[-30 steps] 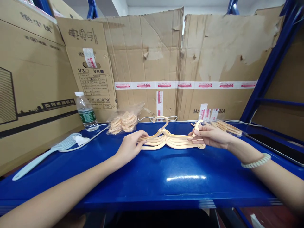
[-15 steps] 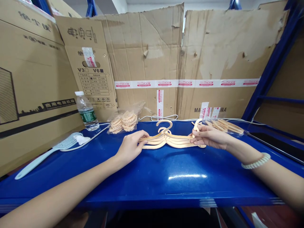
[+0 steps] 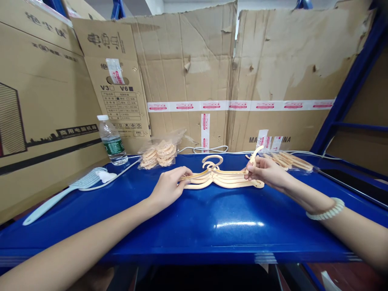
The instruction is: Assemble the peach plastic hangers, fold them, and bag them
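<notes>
Several cream plastic clothes hangers point(image 3: 228, 180) lie bunched together on the blue table, their hooks point(image 3: 214, 159) pointing away from me. My left hand point(image 3: 171, 184) is closed, thumb and fingers pinching the left end of the top hanger. At the opposite end, my right hand point(image 3: 266, 171) pinches a curved cream piece point(image 3: 255, 155) that sticks up from between the fingertips. I cannot tell whether this piece is joined to the top hanger. The fingers partly cover where the two meet.
Left on the table are a pale blue slotted spatula point(image 3: 69, 188) and a water bottle point(image 3: 113, 143). Bagged cream pieces point(image 3: 159, 155) and bagged cream sticks point(image 3: 292, 161) lie at the back. A black flat device point(image 3: 354, 186) is at the right. Cardboard point(image 3: 188, 72) walls the back.
The curved cream piece in my right hand has tilted up and to the right. My left hand keeps its pinch on the hanger. The whole view has shifted slightly.
</notes>
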A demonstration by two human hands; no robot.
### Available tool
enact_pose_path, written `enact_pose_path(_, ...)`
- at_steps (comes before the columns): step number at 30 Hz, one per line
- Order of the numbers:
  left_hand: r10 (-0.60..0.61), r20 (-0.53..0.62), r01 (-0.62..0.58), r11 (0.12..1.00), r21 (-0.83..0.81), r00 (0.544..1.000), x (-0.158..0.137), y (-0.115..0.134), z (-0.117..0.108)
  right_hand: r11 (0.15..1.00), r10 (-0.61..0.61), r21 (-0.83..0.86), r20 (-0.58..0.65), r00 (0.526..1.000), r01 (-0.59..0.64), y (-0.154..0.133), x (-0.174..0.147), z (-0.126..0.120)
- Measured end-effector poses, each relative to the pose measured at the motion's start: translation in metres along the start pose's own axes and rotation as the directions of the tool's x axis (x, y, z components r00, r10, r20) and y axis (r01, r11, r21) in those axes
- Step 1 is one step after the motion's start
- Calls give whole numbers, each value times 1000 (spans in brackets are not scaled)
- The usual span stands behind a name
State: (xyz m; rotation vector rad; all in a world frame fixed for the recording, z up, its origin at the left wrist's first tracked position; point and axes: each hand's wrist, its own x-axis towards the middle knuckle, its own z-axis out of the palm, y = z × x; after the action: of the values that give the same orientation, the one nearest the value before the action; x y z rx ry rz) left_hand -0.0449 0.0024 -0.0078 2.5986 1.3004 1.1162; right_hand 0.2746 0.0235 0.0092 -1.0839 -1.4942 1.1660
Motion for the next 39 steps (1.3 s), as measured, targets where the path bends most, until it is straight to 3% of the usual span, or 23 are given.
enact_pose_path(7,28,6,-28,1000,0,1000,1,4,-2,976,-112,-195,-49,992,101,2,2,-1)
enact_pose_path(13,50,9,-50,997,50,999,2,2,-6,997,-42,67,-15,999,43,-4,5,-6)
enact_pose_path(19,126,89,-136,983,124,988,4,0,-18,963,110,246,26,994,-112,-16,10,-43)
enact_pose_path(22,217,185,-247,955,164,959,4,2,-24,988,117,94,60,991,-122,-23,8,-63)
enact_pose_path(25,245,289,-300,940,160,925,3,5,-28,979,92,-194,116,989,-68,-28,5,-75)
enact_pose_path(28,213,347,-285,943,172,913,2,10,-30,887,114,-462,276,954,28,-28,5,-78)
enact_pose_path(32,215,378,-295,940,168,900,2,13,-30,743,220,-659,408,886,120,-22,7,-77)
enact_pose_path(39,216,405,-306,937,172,888,1,6,-25,531,198,-833,302,932,157,-15,10,-81)
